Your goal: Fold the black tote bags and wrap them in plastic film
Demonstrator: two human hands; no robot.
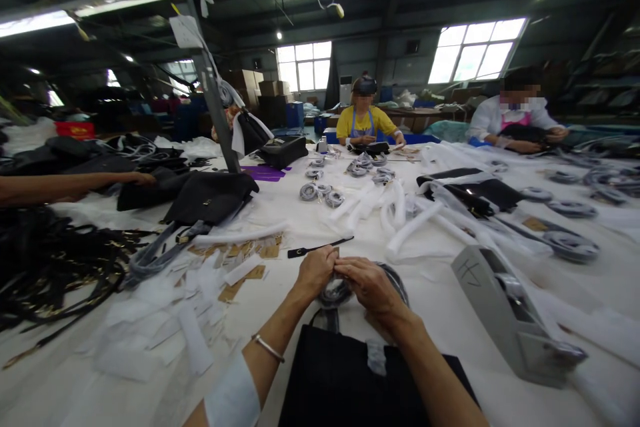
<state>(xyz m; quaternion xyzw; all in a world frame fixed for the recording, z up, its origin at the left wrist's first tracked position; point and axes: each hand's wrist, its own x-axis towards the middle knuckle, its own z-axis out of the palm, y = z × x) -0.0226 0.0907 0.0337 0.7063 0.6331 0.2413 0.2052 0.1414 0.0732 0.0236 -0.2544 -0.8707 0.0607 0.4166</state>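
My left hand (316, 271) and my right hand (369, 283) meet over a coiled grey strap (336, 291) wrapped in clear film, both with fingers closed on it. The coil rests at the top of a black bag (345, 380) lying in front of me on the white table (440, 293). A thin black strap piece (318, 248) lies just beyond my left hand. A bracelet circles my left wrist.
A grey tape dispenser (505, 310) stands to my right. White foam strips, brown tags and black straps (45, 267) cover the left. More grey coils (320, 193) and black bags (210, 197) lie farther off. Two people work across the table; another's arm (70, 185) reaches in from the left.
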